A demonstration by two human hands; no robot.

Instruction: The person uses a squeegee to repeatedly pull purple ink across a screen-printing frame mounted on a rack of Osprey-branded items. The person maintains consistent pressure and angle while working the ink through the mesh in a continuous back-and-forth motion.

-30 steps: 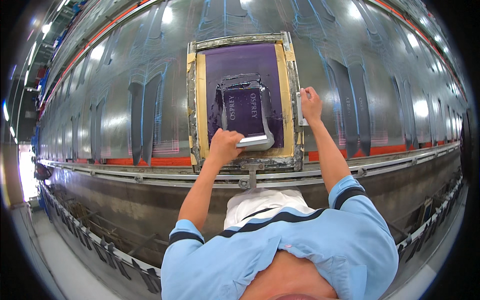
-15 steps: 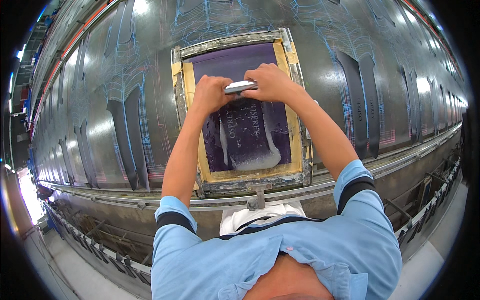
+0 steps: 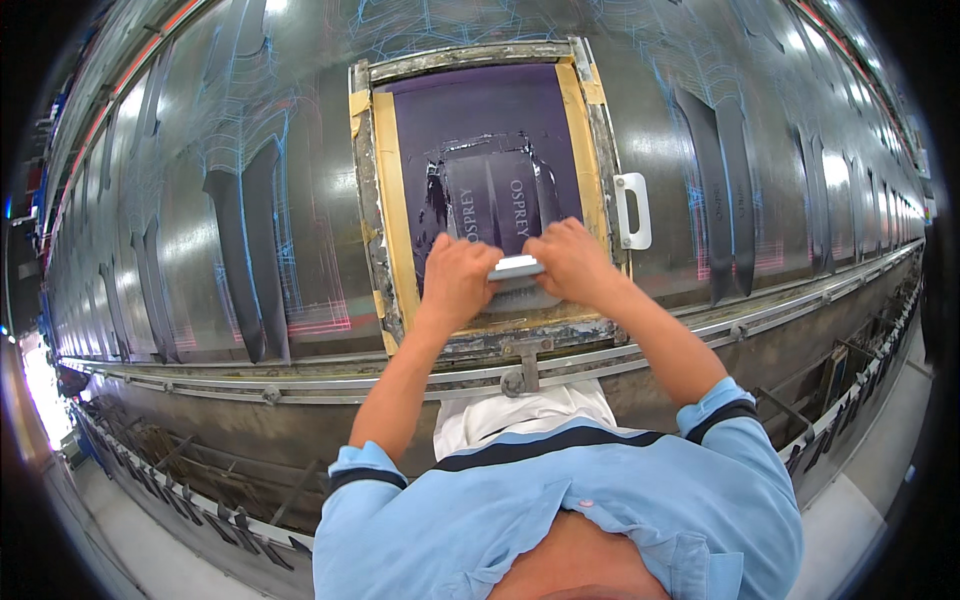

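My left hand (image 3: 460,278) and my right hand (image 3: 572,264) are both closed around a squeegee (image 3: 516,266) with a pale grey grip. It rests near the close end of a screen printing frame (image 3: 460,62). The frame is worn, with yellowish tape along its inner edges, around a dark purple mesh (image 3: 470,105). Beyond my hands, two lettered panel shapes (image 3: 490,185) show in the mesh, with a wet, shiny outline around them. The squeegee's blade and the mesh beneath it are mostly hidden by my hands.
A white handle (image 3: 632,211) sticks out at the frame's right side. Dark cut pieces (image 3: 735,190) lie in rows on the long grey table, amid blue and pink lines. A metal rail (image 3: 330,385) runs along the near edge, with a bracket (image 3: 525,365) against it.
Both hands have drawn the squeegee toward me, from the upper part of the mesh to its near end. The lettered shapes now show beyond it, and the white handle has come into sight.
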